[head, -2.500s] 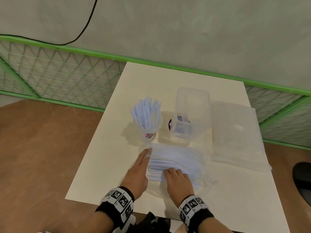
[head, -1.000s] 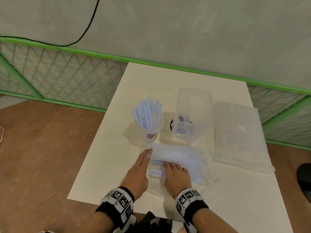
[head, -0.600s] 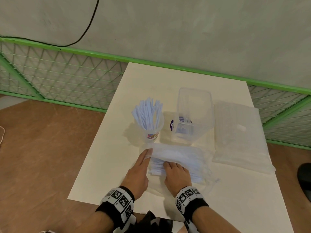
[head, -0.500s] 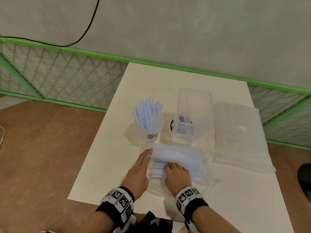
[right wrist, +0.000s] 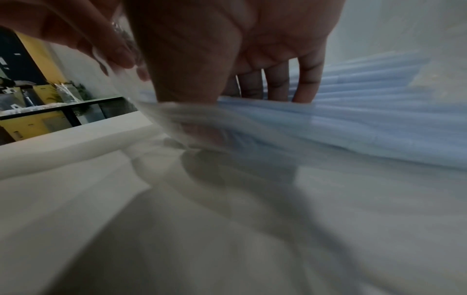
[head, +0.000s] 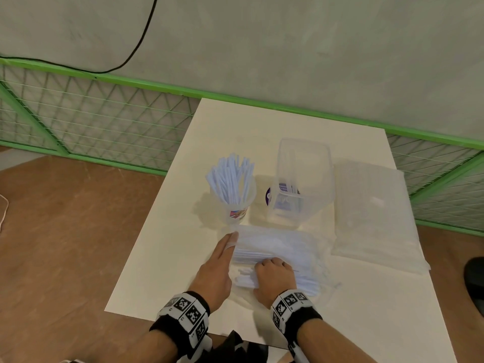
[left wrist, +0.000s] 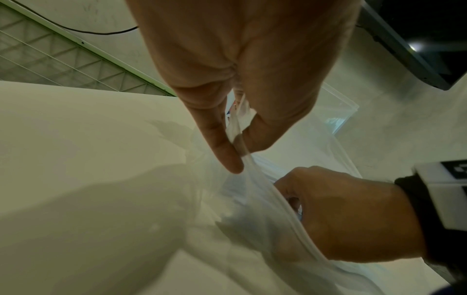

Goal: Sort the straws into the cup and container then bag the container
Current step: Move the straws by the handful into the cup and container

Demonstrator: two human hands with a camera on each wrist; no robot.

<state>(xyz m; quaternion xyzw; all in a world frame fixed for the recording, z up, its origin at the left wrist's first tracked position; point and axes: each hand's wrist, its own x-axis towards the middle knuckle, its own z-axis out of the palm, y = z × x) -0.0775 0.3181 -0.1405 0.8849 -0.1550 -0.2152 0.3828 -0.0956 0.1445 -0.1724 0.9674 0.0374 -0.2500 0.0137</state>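
Note:
A clear bag of pale blue straws [head: 285,244] lies on the white table [head: 162,258] in front of me. My left hand [head: 230,241] pinches the bag's open left edge between thumb and forefinger [left wrist: 227,155]. My right hand [head: 262,271] reaches into the bag's mouth, its fingers [right wrist: 278,83] curled over a bunch of straws [right wrist: 366,111] whose ends [head: 243,280] stick out to the left. Behind the bag stand a clear cup [head: 237,205] full of straws and a tall clear container [head: 303,158] with nothing visible in it but a label.
A flat stack of clear zip bags [head: 374,216] lies to the right of the container. A green mesh fence [head: 104,121] and a grey wall run behind the table. The near table edge is just under my wrists.
My right hand has curled tighter and drawn slightly toward me, and a few straw ends now poke out at the bag's mouth. My left hand has kept its place on the bag's edge.

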